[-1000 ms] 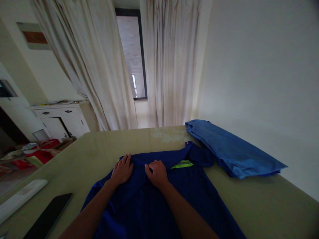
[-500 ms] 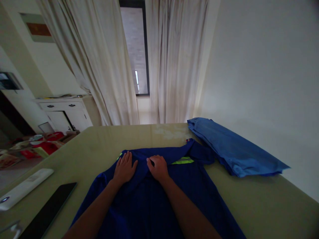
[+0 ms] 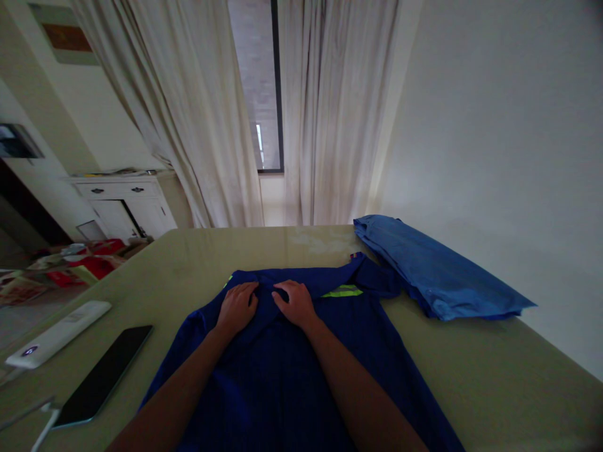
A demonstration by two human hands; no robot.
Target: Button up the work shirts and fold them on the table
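A dark blue shirt [image 3: 292, 383] with a neon yellow-green stripe [image 3: 343, 291] near its top lies spread on the olive table [image 3: 471, 370] in front of me. My left hand [image 3: 237, 308] rests palm down near the collar, fingers curled onto the cloth. Right beside it, my right hand [image 3: 292, 303] presses on the same collar area with fingers bent, pinching the fabric. The two hands almost touch at the middle of the collar.
A lighter blue folded garment [image 3: 433, 273] lies at the table's far right by the wall. A black phone [image 3: 103, 375] and a white remote [image 3: 59, 333] lie at the left edge. Curtains, a window and a white cabinet [image 3: 125, 204] stand behind.
My left hand has gone from flat and spread to curled, and slid right toward my right hand. Both hands now meet at the collar. The view tilted slightly downward.
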